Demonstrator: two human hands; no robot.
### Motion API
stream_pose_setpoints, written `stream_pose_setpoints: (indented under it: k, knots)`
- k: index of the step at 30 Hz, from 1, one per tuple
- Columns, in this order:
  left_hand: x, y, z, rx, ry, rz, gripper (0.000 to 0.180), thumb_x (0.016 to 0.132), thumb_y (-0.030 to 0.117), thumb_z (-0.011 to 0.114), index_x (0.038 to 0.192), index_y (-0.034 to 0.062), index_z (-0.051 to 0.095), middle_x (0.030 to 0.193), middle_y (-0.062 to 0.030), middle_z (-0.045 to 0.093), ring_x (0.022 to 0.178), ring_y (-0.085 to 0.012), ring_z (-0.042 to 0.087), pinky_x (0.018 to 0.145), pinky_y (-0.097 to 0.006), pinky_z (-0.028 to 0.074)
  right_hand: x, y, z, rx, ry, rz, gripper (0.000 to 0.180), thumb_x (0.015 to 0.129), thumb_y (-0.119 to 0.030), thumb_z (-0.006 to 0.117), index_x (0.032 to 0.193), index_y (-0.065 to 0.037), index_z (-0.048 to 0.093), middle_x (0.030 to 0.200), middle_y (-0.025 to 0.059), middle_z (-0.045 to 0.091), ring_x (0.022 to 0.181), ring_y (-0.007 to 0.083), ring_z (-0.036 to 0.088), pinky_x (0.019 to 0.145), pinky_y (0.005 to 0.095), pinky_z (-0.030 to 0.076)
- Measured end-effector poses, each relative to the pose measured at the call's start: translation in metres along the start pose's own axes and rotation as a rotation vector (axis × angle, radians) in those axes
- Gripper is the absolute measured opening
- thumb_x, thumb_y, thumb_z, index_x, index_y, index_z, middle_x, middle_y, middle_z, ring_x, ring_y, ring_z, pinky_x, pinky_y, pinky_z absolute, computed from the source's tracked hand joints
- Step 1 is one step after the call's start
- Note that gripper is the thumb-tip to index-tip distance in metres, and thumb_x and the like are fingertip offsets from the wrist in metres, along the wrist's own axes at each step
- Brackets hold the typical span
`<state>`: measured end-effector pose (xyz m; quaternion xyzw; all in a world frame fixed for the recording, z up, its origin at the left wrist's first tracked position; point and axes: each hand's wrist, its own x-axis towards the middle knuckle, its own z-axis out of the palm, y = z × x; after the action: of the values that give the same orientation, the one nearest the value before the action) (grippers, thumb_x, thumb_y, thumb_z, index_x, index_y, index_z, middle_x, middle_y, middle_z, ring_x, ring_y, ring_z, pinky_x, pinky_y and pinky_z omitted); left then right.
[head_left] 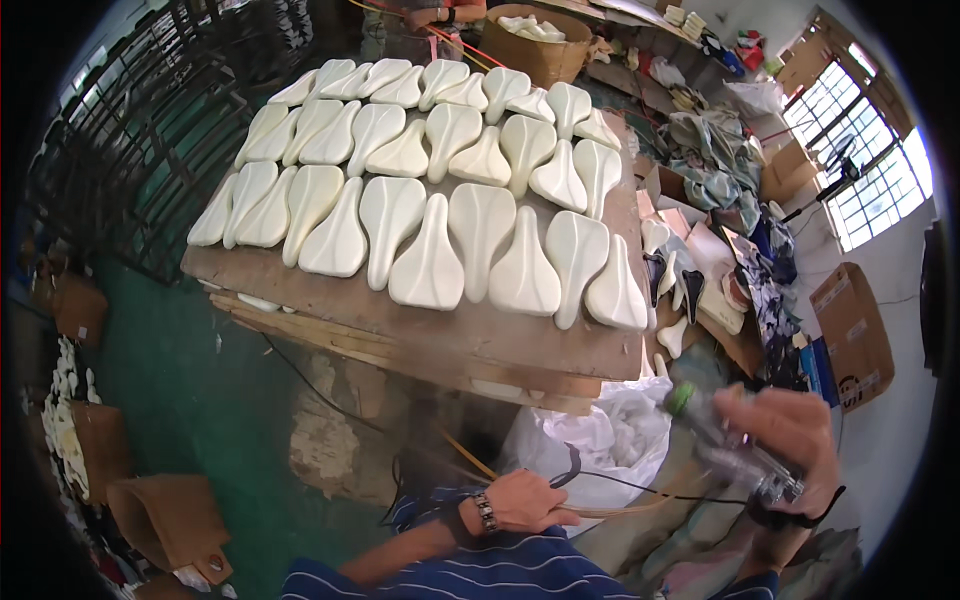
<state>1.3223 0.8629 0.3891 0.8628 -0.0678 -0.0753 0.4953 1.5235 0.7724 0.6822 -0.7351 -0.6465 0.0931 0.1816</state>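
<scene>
Daylight pours from the blown-out gridded windows at upper right, brightening the pale foam saddle pads. The left side sits dim. Fisheye bending and black vignette ring the rim; the right hand is motion-blurred.

Matt cream foam saddle pads on a rough wooden board.

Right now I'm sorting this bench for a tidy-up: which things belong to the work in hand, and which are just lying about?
In use:
- spray tool held in the right hand
- hose by the left hand
- pale saddle pads in rows on the board

Lying about:
- white bag
- boxes
- fabric pile
</scene>
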Motion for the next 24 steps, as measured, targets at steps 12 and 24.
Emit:
stream_pose_setpoints:
  k: [12, 24]
  knots:
    - [0.013, -0.002, 0.001, 0.055, -0.057, -0.064, 0.057, 0.099, 0.054, 0.054, 0.078, 0.0034, 0.065, 0.062, -0.0198, 0.061, 0.064, -0.0407, 0.064, 0.060, -0.048, 0.049, -0.003, 0.028, 0.009, 0.025, 0.178, -0.035, 0.066, 0.074, -0.037, 0.074, 0.123, 0.007, 0.069, 0.073, 0.0122, 0.063, 0.060, 0.0240, 0.063, 0.057, 0.0332, 0.047]
    - [0.023, -0.003, 0.006, 0.001, -0.075, -0.075, 0.064, 0.097, 0.063, 0.051, 0.077, 0.0043, 0.067, 0.068, -0.0231, 0.065, 0.069, -0.0447, 0.065, 0.066, -0.051, 0.051, -0.036, 0.018, -0.017, 0.062, 0.006, 0.026, 0.055, 0.076, -0.031, 0.078, 0.121, 0.000, 0.073, 0.070, 0.0070, 0.064, 0.057, 0.0218, 0.063, 0.055, 0.0329, 0.047]
